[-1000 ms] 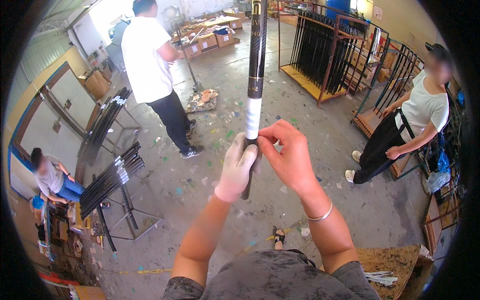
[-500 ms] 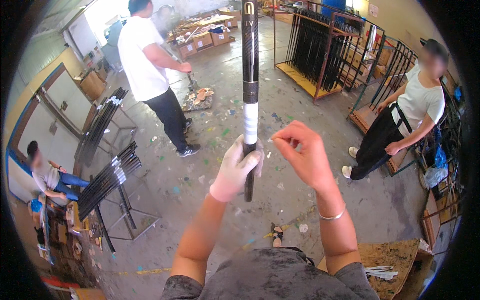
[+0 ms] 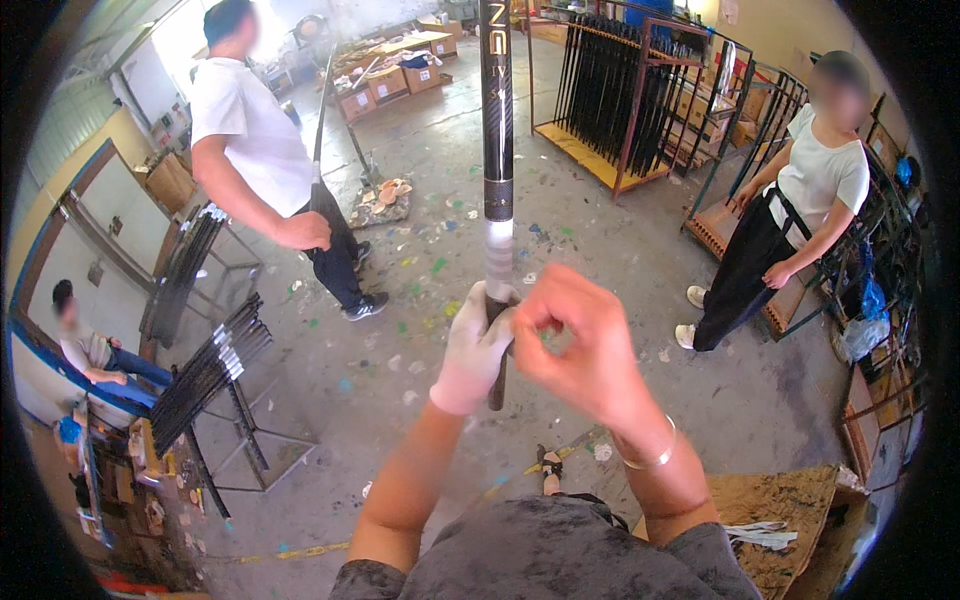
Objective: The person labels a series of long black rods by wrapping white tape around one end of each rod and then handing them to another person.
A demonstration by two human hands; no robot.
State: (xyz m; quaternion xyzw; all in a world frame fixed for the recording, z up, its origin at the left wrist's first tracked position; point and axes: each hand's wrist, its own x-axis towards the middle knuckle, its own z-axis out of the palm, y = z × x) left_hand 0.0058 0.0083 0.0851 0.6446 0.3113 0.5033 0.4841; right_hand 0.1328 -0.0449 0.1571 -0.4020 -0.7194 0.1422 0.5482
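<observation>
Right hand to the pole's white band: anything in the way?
Nothing visible: the right hand is just right of the black pole, and the white band shows uncovered. Below the band, the gloved left hand wraps the pole, covering part of it there.

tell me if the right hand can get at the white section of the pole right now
Probably yes: the right hand is beside the black pole, and the white section sits exposed above the gloved left hand. Nothing visible blocks the way, though depth is hard to judge.
</observation>
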